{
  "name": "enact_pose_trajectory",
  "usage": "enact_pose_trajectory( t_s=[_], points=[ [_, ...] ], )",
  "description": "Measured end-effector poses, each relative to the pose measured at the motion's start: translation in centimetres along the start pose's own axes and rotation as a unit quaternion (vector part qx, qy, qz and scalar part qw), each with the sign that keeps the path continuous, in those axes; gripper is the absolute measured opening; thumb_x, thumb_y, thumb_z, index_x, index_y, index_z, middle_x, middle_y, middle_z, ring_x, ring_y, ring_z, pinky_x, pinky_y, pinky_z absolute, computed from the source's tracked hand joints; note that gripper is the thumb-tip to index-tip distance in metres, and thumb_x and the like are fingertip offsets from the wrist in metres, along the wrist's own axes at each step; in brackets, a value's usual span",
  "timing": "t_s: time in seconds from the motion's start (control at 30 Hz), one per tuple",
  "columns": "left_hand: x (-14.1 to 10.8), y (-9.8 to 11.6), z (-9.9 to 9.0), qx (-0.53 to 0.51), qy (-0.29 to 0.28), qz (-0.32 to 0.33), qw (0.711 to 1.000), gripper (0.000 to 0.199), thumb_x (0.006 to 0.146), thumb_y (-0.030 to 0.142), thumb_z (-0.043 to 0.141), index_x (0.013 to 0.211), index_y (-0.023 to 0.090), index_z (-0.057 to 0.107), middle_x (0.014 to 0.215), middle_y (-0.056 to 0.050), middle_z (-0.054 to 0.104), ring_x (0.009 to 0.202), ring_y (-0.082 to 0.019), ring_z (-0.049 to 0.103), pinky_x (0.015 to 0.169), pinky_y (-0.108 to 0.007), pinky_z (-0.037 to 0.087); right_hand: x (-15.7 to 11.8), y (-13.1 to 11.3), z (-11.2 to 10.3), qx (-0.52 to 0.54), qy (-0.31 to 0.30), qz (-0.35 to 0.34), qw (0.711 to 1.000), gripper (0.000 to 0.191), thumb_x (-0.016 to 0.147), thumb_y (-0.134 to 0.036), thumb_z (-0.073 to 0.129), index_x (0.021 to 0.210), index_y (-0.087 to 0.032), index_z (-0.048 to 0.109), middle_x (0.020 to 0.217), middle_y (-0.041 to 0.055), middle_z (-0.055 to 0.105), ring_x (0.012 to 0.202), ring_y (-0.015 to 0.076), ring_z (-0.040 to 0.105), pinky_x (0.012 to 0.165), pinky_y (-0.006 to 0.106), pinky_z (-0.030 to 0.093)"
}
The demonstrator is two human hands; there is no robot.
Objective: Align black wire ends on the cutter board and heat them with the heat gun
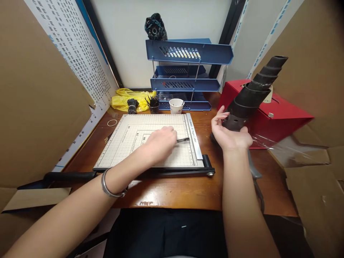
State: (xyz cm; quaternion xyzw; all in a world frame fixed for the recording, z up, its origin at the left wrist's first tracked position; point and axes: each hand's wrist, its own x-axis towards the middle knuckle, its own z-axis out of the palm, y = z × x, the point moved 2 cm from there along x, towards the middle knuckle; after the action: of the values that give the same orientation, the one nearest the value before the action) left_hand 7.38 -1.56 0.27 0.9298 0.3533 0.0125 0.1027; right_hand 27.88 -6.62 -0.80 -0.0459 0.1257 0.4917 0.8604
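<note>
My left hand (162, 143) is closed over the paper cutter board (113, 152), pinching a thin black stick (184, 139) that points to the right. What the stick is cannot be made out. At the right, my right hand (233, 138) curls its fingers around the lower collar of a black stepped nozzle (248, 98), which leans up and to the right. Below that wrist shows a grey handle-like part (254, 166). The cutter's black arm (161, 173) lies along the board's near edge.
Behind the board stand a bundle of black sticks (132, 106), a small cup of black sticks (153, 108) and a white paper cup (176, 106). Blue trays (188, 52) rise at the back, beside a yellow bag (120, 99). A red box (287, 111) stands right; cardboard walls (40, 118) flank the desk.
</note>
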Motion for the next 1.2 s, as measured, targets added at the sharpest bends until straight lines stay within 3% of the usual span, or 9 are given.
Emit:
enact_pose_trajectory(
  t_s=[0.17,0.23,0.33,0.43,0.5,0.67,0.83,1.03,1.2],
  points=[
    [1.2,-3.1,-1.0,-0.172,0.056,-0.031,0.983,0.025,0.101,0.032,0.047,0.096,0.015,0.065,0.097,-0.01,0.069,0.087,-0.023,0.064,0.078,-0.035,0.05,-2.4,1.2,-0.5,-0.26,-0.099,-0.031,0.96,0.086,0.092,-0.081,0.003,0.11,-0.018,0.059,0.11,0.016,0.064,0.077,0.0185,0.06,0.055,0.031,0.049],
    [1.7,-3.3,-1.3,-0.241,0.06,-0.016,0.968,0.027,0.101,0.035,0.047,0.091,0.016,0.062,0.086,-0.006,0.067,0.077,-0.019,0.061,0.07,-0.031,0.049,-4.3,2.6,-0.4,-0.415,-0.17,0.002,0.894,0.082,0.088,-0.088,0.028,0.118,-0.019,0.061,0.117,0.0157,0.065,0.077,0.0192,0.06,0.058,0.032,0.047],
    [2.0,-2.5,-1.6,-0.325,0.069,0.021,0.943,0.026,0.099,0.035,0.049,0.085,0.016,0.06,0.08,-0.003,0.062,0.072,-0.016,0.057,0.068,-0.029,0.047,-6.0,4.3,-0.4,-0.619,-0.173,-0.054,0.764,0.075,0.077,-0.072,0.07,0.132,-0.022,0.059,0.11,0.0088,0.07,0.064,0.0128,0.053,0.057,0.028,0.041],
    [2.0,-1.5,-1.6,-0.384,0.08,0.048,0.918,0.023,0.098,0.033,0.049,0.09,0.015,0.062,0.086,-0.003,0.063,0.078,-0.015,0.057,0.072,-0.028,0.048,-5.3,5.0,-0.1,-0.761,-0.173,-0.148,0.608,0.052,0.077,-0.058,0.079,0.109,-0.018,0.074,0.093,0.0042,0.071,0.065,0.0113,0.05,0.064,0.029,0.041],
    [1.9,-1.0,-1.5,-0.408,0.082,0.058,0.908,0.023,0.098,0.033,0.05,0.094,0.015,0.064,0.088,-0.003,0.064,0.079,-0.015,0.057,0.073,-0.028,0.048,-4.1,4.9,0.1,-0.786,-0.205,-0.153,0.563,0.038,0.084,-0.054,0.073,0.091,-0.017,0.078,0.082,0.0025,0.069,0.067,0.0119,0.05,0.068,0.03,0.04],
    [1.6,-0.8,-0.9,-0.473,0.083,0.072,0.874,0.022,0.098,0.035,0.057,0.092,0.015,0.066,0.088,-0.003,0.065,0.079,-0.015,0.057,0.076,-0.029,0.048,-2.5,4.1,0.2,-0.765,-0.255,-0.134,0.576,0.031,0.086,-0.046,0.074,0.072,-0.018,0.075,0.071,-0.0001,0.064,0.071,0.0124,0.05,0.069,0.028,0.037],
    [0.7,-0.5,0.0,-0.558,0.087,0.075,0.822,0.017,0.097,0.029,0.061,0.094,0.016,0.07,0.09,-0.003,0.069,0.086,-0.016,0.061,0.082,-0.029,0.05,-2.6,4.2,-0.6,-0.725,-0.273,-0.059,0.63,0.032,0.084,-0.045,0.076,0.068,-0.018,0.073,0.067,-0.0016,0.059,0.071,0.0114,0.05,0.071,0.027,0.038],
    [-0.1,-0.1,1.5,-0.645,0.064,0.013,0.762,0.02,0.094,0.031,0.065,0.099,0.015,0.078,0.091,-0.005,0.072,0.081,-0.016,0.066,0.074,-0.027,0.058,-3.1,4.9,-1.5,-0.699,-0.232,-0.015,0.676,0.034,0.079,-0.045,0.081,0.064,-0.017,0.071,0.061,-0.0018,0.057,0.062,0.0094,0.046,0.06,0.024,0.037],
    [-0.3,-0.1,1.5,-0.655,0.044,0.023,0.754,0.022,0.092,0.031,0.067,0.1,0.015,0.08,0.093,-0.006,0.075,0.083,-0.017,0.068,0.072,-0.026,0.06,-3.4,5.2,-1.7,-0.685,-0.204,0.008,0.699,0.033,0.074,-0.048,0.084,0.067,-0.016,0.076,0.059,-0.0012,0.056,0.058,0.0084,0.045,0.054,0.022,0.037]
  ],
)
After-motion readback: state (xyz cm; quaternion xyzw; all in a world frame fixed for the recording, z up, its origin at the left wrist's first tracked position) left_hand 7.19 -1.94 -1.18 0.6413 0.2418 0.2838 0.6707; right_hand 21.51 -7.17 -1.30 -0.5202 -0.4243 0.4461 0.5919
